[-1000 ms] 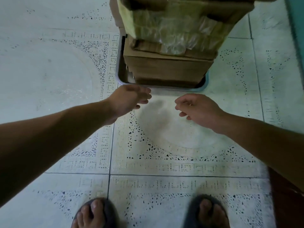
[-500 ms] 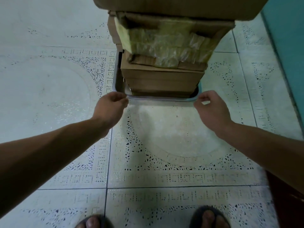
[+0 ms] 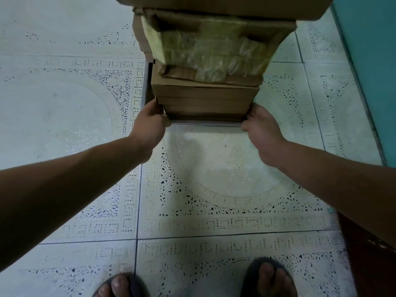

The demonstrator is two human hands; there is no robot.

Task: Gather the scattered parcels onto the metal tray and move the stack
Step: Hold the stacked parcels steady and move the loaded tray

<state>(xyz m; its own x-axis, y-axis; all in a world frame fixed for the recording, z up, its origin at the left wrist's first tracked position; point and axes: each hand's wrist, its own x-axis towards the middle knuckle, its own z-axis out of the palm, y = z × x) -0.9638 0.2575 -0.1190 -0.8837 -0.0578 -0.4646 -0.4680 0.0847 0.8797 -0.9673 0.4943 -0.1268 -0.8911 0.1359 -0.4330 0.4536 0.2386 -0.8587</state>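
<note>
- Slid outward along the near rim since half a second ago: left grip [image 3: 150, 123] onto the near-left corner of the metal tray [image 3: 205, 124], right grip [image 3: 261, 125] onto the near-right corner.
- Left grip curled round its corner, fingertips up against the side of the lowest cardboard box [image 3: 205, 97]. Right grip curled the same way, thumb at the rim, other fingers hidden behind the corner.
- Tray and stack [image 3: 210, 61] in the upper middle of the frame, over the patterned floor [image 3: 64, 103], a teal wall [image 3: 368, 61] at the right edge. Cannot tell whether already raised or still resting on the tiles.
- Step in hand, as a judgement: lifting tray and load together, gathering apparently done, with no loose parcel in view.
- To do it well: raise both corners evenly and slowly; keep the tray level or tipped slightly toward the body; draw it close before stepping; watch the upper boxes, not the rim.
- Likely risk: grips only on the near edge, so a heavy far side could dip and shed the load.
- Look of the load: plain brown cardboard low down, then a taped parcel [image 3: 214, 52] wrapped in yellowish, crinkled plastic, overhanging the boxes beneath; above that a wider top box [image 3: 225, 5], cut off by the frame's upper edge. Tall, uneven, probably top-heavy.
- Tray itself thin, dull silver, mostly hidden; only the near rim and left wall showing.
</note>
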